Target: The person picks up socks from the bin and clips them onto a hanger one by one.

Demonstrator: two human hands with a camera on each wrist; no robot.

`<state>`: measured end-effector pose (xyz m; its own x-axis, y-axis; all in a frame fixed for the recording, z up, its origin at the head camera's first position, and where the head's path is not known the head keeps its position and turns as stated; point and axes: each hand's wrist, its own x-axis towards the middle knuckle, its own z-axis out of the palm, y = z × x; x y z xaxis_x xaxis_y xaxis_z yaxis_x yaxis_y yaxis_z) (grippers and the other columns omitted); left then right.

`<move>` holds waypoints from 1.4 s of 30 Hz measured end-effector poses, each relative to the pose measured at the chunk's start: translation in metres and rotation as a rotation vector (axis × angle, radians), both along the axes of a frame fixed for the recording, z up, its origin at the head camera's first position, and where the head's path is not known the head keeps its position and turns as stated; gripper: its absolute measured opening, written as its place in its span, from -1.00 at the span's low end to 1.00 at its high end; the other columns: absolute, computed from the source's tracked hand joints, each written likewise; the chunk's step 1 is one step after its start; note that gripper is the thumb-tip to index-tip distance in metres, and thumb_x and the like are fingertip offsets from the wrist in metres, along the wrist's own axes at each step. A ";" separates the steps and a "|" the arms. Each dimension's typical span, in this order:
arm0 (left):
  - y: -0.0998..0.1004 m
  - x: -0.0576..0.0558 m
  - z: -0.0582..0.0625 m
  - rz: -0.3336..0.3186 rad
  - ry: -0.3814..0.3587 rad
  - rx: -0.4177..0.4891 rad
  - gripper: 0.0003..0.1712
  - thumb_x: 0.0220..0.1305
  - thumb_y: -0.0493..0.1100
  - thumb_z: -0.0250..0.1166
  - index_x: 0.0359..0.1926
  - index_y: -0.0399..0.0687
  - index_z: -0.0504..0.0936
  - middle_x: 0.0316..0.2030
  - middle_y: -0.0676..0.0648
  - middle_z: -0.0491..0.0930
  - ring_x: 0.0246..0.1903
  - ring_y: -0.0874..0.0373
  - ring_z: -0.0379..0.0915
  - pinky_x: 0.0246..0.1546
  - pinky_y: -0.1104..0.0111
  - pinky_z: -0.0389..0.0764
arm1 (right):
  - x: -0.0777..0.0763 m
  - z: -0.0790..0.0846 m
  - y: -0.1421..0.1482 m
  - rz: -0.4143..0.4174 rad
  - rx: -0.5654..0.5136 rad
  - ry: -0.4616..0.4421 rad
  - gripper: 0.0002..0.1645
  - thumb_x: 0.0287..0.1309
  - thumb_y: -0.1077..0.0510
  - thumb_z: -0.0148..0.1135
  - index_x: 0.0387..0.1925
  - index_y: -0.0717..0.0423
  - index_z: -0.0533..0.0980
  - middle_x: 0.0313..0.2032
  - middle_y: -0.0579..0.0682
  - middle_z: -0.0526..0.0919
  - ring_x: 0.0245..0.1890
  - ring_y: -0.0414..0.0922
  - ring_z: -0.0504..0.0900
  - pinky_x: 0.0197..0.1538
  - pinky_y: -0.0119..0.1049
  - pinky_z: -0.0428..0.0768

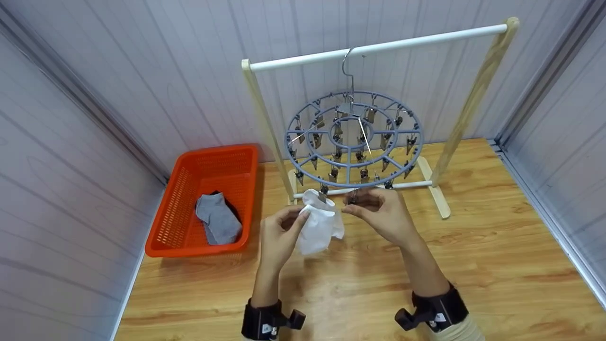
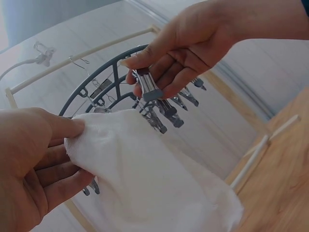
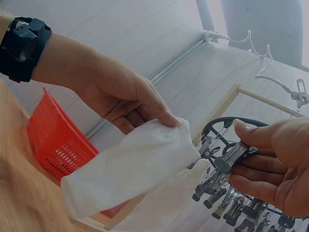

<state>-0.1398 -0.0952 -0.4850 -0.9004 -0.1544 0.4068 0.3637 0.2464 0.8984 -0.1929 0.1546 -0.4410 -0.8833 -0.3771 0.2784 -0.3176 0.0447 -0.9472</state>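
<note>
My left hand (image 1: 279, 232) pinches the top edge of a white sock (image 2: 140, 164) between thumb and fingers. The fabric hangs loosely below the fingertips. Another white piece of cloth (image 3: 166, 195) hangs just behind it, at a clip (image 1: 323, 195) on the rim of the round grey drying hanger (image 1: 349, 177). To the right, my right hand (image 1: 386, 215) pinches a metal clip (image 3: 231, 155) with grey tips between thumb and fingers. This clip is beside the sock's upper edge, apart from it in the left wrist view.
The hanger hooks over the white bar (image 1: 426, 41) of a wooden-legged rack, with several more clips dangling. On the left stands an orange basket (image 1: 158, 244) holding a grey sock (image 1: 218, 220) and something dark. Pale panel walls surround the wooden floor (image 1: 360, 303).
</note>
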 end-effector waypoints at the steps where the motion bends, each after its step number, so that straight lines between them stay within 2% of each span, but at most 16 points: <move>1: 0.001 0.000 0.000 -0.003 0.002 0.000 -0.86 0.38 -0.19 0.48 -0.12 -0.15 0.84 -0.34 0.00 0.81 -0.38 0.10 0.72 -0.31 0.40 0.70 | 0.001 0.000 -0.001 0.009 -0.002 -0.003 -0.75 0.21 0.17 0.57 -0.09 0.16 0.77 -0.17 0.06 0.82 -0.17 0.03 0.83 -0.05 -0.15 0.77; 5: 0.002 -0.001 -0.003 -0.010 0.013 0.003 -0.84 0.38 -0.23 0.48 -0.09 -0.20 0.83 -0.34 -0.05 0.80 -0.39 0.08 0.72 -0.32 0.41 0.69 | 0.002 -0.002 -0.002 0.041 -0.020 -0.021 -0.75 0.23 0.21 0.55 -0.08 0.20 0.77 -0.14 0.15 0.81 -0.17 0.03 0.83 -0.05 -0.14 0.77; 10: 0.005 -0.001 -0.005 -0.004 0.020 0.010 -0.85 0.36 -0.27 0.48 -0.09 -0.23 0.83 -0.35 -0.07 0.80 -0.39 0.10 0.71 -0.31 0.41 0.69 | 0.003 -0.004 -0.006 0.049 -0.072 -0.041 -0.70 0.23 0.29 0.53 -0.07 0.42 0.71 -0.14 0.35 0.77 -0.20 0.02 0.84 -0.07 -0.14 0.77; 17: 0.009 -0.002 -0.004 -0.036 0.005 0.024 -0.89 0.37 -0.28 0.48 -0.13 -0.21 0.84 -0.35 -0.07 0.80 -0.38 0.11 0.71 -0.29 0.41 0.70 | 0.005 -0.005 -0.012 0.004 -0.121 -0.067 -0.72 0.21 0.35 0.52 -0.09 0.45 0.67 -0.16 0.26 0.81 -0.22 -0.02 0.84 -0.08 -0.16 0.77; 27: 0.015 -0.001 -0.002 -0.043 0.005 0.007 -0.86 0.37 -0.23 0.49 -0.12 -0.19 0.84 -0.33 -0.04 0.81 -0.37 0.11 0.73 -0.30 0.41 0.70 | 0.008 -0.007 -0.017 -0.043 -0.223 -0.073 -0.73 0.17 0.42 0.51 -0.10 0.46 0.66 -0.16 0.36 0.78 -0.20 0.00 0.83 -0.06 -0.15 0.77; 33: 0.017 -0.001 -0.003 -0.039 0.023 0.002 -0.87 0.37 -0.21 0.49 -0.12 -0.16 0.84 -0.36 -0.01 0.80 -0.41 0.12 0.72 -0.37 0.42 0.69 | 0.008 -0.010 -0.021 -0.047 -0.278 -0.056 -0.77 0.19 0.41 0.49 -0.14 0.46 0.67 -0.21 0.26 0.81 -0.27 -0.01 0.84 -0.09 -0.16 0.78; 38: 0.019 -0.001 -0.004 -0.049 0.041 0.022 -0.88 0.37 -0.24 0.49 -0.12 -0.17 0.84 -0.31 -0.04 0.81 -0.37 0.11 0.75 -0.33 0.40 0.72 | 0.007 -0.014 -0.023 -0.018 -0.333 -0.019 -0.79 0.21 0.47 0.43 -0.15 0.57 0.63 -0.20 0.35 0.79 -0.27 -0.02 0.84 -0.08 -0.15 0.77; 42: 0.021 0.000 -0.003 -0.063 0.049 0.027 -0.87 0.36 -0.24 0.50 -0.12 -0.18 0.84 -0.27 -0.03 0.82 -0.35 0.10 0.76 -0.31 0.36 0.75 | 0.006 -0.017 -0.024 -0.025 -0.323 -0.010 -0.81 0.21 0.46 0.45 -0.18 0.55 0.65 -0.21 0.35 0.79 -0.27 -0.04 0.84 -0.11 -0.19 0.77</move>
<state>-0.1397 -0.0742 -0.4879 -0.8878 -0.1096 0.4469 0.4211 0.1979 0.8852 -0.1870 0.1302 -0.4578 -0.8947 -0.2484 0.3713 -0.3108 -0.2509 -0.9167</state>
